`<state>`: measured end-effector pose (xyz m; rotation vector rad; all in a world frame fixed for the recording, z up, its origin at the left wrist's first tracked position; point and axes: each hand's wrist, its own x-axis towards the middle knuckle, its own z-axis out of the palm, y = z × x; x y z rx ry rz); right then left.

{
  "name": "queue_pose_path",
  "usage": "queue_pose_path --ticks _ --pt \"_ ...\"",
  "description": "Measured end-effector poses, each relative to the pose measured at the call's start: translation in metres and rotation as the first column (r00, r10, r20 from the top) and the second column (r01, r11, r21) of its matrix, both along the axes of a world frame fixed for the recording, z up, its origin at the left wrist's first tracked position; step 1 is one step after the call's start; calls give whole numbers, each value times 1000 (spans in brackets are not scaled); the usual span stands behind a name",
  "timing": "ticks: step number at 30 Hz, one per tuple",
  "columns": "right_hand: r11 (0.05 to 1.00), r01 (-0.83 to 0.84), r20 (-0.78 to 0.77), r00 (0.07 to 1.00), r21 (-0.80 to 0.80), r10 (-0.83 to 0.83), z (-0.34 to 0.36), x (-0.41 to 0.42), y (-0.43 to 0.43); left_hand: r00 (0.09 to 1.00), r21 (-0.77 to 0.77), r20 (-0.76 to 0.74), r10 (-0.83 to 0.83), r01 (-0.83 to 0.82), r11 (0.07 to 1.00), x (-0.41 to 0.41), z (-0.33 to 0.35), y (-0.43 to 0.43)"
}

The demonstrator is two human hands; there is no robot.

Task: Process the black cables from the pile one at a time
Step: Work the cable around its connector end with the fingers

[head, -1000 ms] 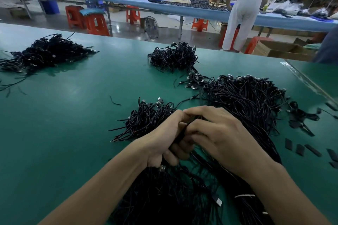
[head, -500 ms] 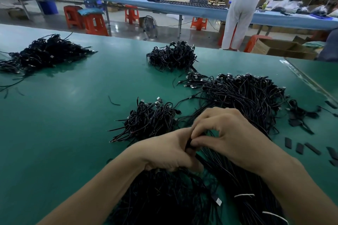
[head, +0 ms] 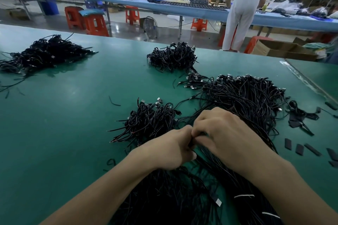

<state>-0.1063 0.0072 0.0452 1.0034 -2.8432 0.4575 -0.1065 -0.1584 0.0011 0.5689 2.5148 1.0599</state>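
I read left hand [head: 170, 150], right hand [head: 225, 133] together at near edge of cable pile [head: 247, 100]; fingers curled, both pinching one black cable [head: 190, 145].

No text, label, brand, number or sign is showing legibly in the head view; any markings are appearing too small or blurred.

both hands [head: 197, 142] pinching black cable [head: 192, 144], green table [head: 73, 133]
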Motion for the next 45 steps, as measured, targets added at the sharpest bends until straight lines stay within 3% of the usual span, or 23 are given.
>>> queue_pose_path --ticks 8,15,18,21,25,28,30,32,34,36,37,45 --pt "980 -157 -67 984 126 166 2 6 -1 989 156 149 -20 -3 988 1 2 0" --pt "963 -230 -49 970 138 239 -1 5 -1 916 247 401 -10 -98 964 0 -3 -8" --pt "970 -212 -115 968 116 225 0 4 -1 811 529 582 -65 -317 787 -3 -6 -8" --pt "979 -176 -233 953 99 195 -1 1 -1 715 661 680 -163 -501 559 -7 -9 -6" --pt "984 -179 -389 906 12 170 -5 -1 2 805 811 533 -259 -400 428 -13 -15 -14" --pt "971 -121 -394 918 -206 30 -16 -3 2 856 846 457 -240 -336 413 -12 -10 -14" --pt "903 -49 -303 949 -427 -92 -23 -2 -3 928 814 367 -57 -291 502 -11 -7 -9" --pt "809 30 -206 961 -588 -185 -29 0 -9 973 701 132 189 -226 677 -9 -3 -3" --pt "688 111 -66 972 -717 -225 -34 1 -13 909 517 -171 379 -245 820 -8 -5 0" --pt "570 178 76 977 -802 -199 -36 2 -14 783 379 -425 454 -301 875 -6 -5 -3" --pt "524 200 120 976 -828 -182 -37 2 -14 757 368 -472 451 -296 882 -5 -3 -5" --pt "289 327 349 937 -900 29 -30 0 -17 857 566 -357 371 -118 816 0 0 -2"
